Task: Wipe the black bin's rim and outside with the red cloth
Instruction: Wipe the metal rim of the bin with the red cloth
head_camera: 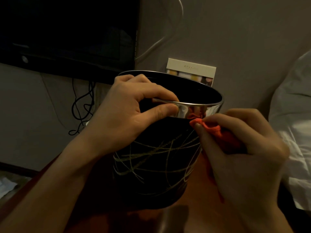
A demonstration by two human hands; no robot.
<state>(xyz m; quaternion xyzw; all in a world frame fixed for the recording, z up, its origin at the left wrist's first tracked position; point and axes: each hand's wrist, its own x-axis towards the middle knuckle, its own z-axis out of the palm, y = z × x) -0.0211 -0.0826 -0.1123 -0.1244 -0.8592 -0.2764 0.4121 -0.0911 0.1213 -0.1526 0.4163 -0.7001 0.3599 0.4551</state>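
Holding the black bin (156, 165) in front of me, I use it as my landmark for everything else. Far to the left of the bin, up on the wall, hangs a dark screen (67, 31), and under it black cables (82, 105) fall down in loops. My left hand (124, 115) is on the near left part of the bin's top: the thumb and the first finger pinch the shiny metal rim (193, 103), with the other fingers curled over the edge into the inside. The bin stands upright on a reddish-brown surface (198, 216), and thin pale lines cross its dark outside. Behind the bin, against the wall, leans a small light card (191, 71) with coloured squares. At the right of the bin, just under the rim band, my right hand (242, 148) is closed around the bunched red cloth (210, 128); the front tip of the cloth touches the bin's side. Further right of the bin lies white bedding (291, 115).
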